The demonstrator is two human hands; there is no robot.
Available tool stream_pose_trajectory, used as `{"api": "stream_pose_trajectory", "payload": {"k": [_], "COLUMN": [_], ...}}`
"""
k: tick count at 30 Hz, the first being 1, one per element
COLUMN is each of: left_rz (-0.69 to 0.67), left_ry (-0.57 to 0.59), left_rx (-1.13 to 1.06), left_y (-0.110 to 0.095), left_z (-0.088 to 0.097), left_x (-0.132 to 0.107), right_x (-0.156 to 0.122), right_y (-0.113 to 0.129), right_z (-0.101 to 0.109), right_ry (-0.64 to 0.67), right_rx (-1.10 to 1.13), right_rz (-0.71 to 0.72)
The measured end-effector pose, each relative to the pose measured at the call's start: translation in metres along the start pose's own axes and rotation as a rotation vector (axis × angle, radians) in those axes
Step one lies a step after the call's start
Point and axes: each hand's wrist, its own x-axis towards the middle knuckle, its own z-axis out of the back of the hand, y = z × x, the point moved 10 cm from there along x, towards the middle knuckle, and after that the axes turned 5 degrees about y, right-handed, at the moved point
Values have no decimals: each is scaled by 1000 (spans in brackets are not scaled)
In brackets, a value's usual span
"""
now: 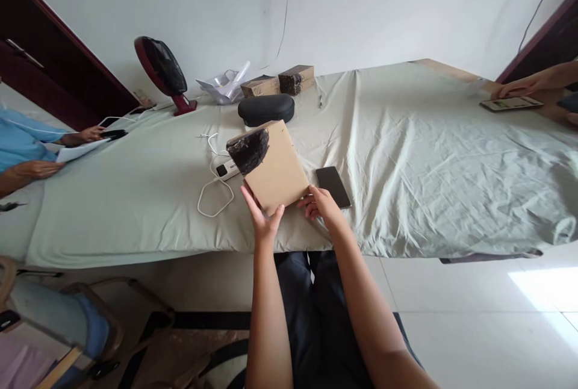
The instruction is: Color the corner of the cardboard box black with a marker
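A brown cardboard box (282,166) is held tilted above the cloth, its upper left corner covered by a black patch. My left hand (265,215) grips the near left corner, thumb on the face and the other fingers along the side and partly hidden underneath. At the near right corner, my right hand (318,201) touches the box with its fingertips, the fingers curled. A dark smartphone (333,186) lies flat just right of my right hand. Partly behind the box, a white power strip (227,170) with a white cable (215,199) rests on the table.
Beyond the box are a black zip case (266,110), two cardboard boxes (297,79), a clear plastic container (224,87) and a red fan (165,73). A person in blue (27,142) holds papers at left. At right, another person's hand (526,84) touches a tablet (511,103).
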Motion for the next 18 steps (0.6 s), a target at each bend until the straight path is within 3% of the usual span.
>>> {"api": "stream_pose_trajectory", "payload": {"k": [4,7,13,18], "left_rz": [-33,65,595,843], "left_ry": [-41,-80,-209,-230], "left_rx": [37,41,-163,-184], "left_y": [3,12,76,99], "left_z": [4,8,9,11], "left_x": [-1,8,38,59], "right_x": [0,3,7,7], "right_y": [4,4,-2,-1], "right_z": [1,0,0,7], "right_ry": [-27,-44,-63,-120], "right_rx": [-64,-105,-139,-182], "right_rz": [27,35,44,81]}}
